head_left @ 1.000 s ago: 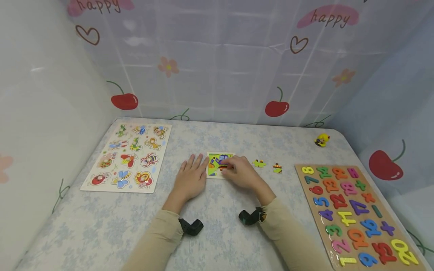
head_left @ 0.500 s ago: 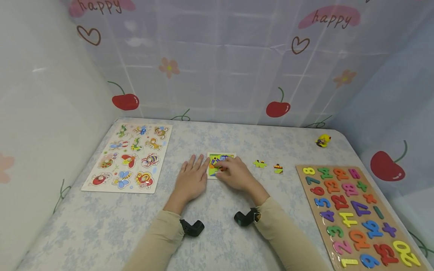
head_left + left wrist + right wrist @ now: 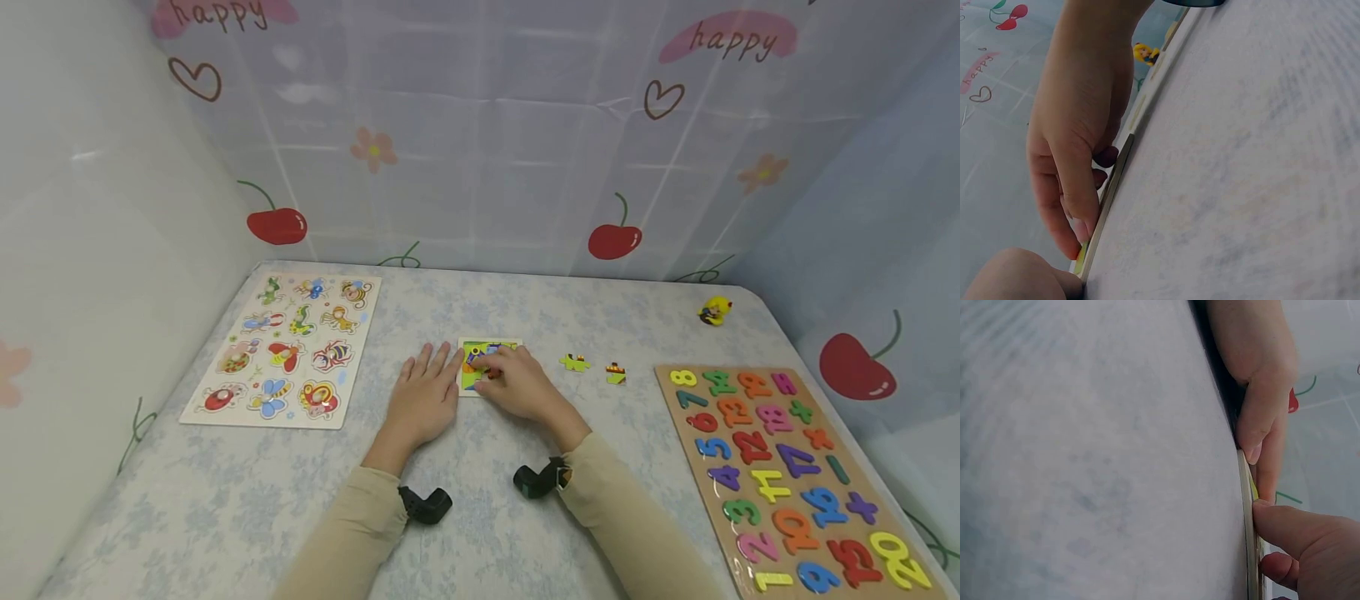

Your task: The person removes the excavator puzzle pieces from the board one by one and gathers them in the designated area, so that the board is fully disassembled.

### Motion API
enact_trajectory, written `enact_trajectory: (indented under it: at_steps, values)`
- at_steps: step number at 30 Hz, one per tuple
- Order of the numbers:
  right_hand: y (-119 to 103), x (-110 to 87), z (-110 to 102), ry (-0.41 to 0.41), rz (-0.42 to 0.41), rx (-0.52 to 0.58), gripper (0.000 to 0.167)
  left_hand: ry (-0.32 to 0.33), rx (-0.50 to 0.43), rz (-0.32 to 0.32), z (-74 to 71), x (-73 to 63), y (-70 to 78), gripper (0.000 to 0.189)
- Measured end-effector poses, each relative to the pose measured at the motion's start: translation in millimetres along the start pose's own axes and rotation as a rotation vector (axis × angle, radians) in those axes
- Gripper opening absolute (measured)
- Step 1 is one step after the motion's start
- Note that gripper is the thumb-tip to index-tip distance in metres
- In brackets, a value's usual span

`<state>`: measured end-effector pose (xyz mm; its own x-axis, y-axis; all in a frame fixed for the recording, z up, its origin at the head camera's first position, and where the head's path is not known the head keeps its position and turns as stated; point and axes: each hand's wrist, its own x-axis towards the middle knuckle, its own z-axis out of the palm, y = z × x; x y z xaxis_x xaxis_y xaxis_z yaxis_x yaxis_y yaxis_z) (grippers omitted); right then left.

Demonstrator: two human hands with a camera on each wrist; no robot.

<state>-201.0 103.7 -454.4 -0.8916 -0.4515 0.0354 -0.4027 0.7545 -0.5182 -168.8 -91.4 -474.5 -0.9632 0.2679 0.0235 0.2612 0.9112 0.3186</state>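
Note:
A small jigsaw board (image 3: 490,341) with a colourful vehicle picture lies mid-table. My left hand (image 3: 420,400) lies flat with fingers spread, its index finger and thumb side against the board's left edge. Over the picture, my right hand (image 3: 525,387) pinches thumb and index finger together on a puzzle piece, mostly hidden beneath the fingers. In the left wrist view, the right hand's fingertips (image 3: 1084,234) meet low at the board, a strip of yellow-green showing under them. Two loose pieces, a green one (image 3: 575,363) and a striped one (image 3: 616,373), lie right of the board.
A board of insect pictures (image 3: 283,353) lies at the left. On the right is a wooden board of coloured numbers (image 3: 795,467). A small yellow figurine (image 3: 714,311) stands near the back right edge. A printed curtain (image 3: 480,133) hangs behind the table.
My right hand has shifted slightly left across the jigsaw board and now holds nearly still there. The left hand has stayed at the board's edge.

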Motion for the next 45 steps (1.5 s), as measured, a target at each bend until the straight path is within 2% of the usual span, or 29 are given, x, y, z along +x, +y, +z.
enact_trajectory:
  at_steps: [8, 15, 25, 33, 39, 45]
  values:
    - [-2, 3.8, 0, 0.021, -0.025, 0.126, 0.025, 0.012, -0.001, 0.002, 1.0, -0.4, 0.3, 0.055]
    - [-3, 5.2, -1, 0.001, -0.021, 0.262, 0.025, 0.02, -0.007, -0.003, 1.0, -0.9, 0.7, 0.055]
    - [-6, 4.5, -2, -0.006, -0.02, 0.281, 0.026, 0.009, 0.0, -0.01, 0.5, -1.4, 0.3, 0.055]
    - [-7, 5.0, -1, -0.013, -0.027, 0.298, 0.021, 0.006, 0.004, -0.011, 1.8, -0.4, -1.0, 0.055]
    - [0, 1.1, -10, 0.044, 0.018, 0.305, 0.02, 0.011, -0.006, -0.006, 3.4, 0.0, -1.6, 0.055]
    - [17, -8.9, -33, 0.088, 0.133, 0.313, 0.021, 0.005, -0.009, -0.014, 1.1, -1.0, 1.0, 0.055]
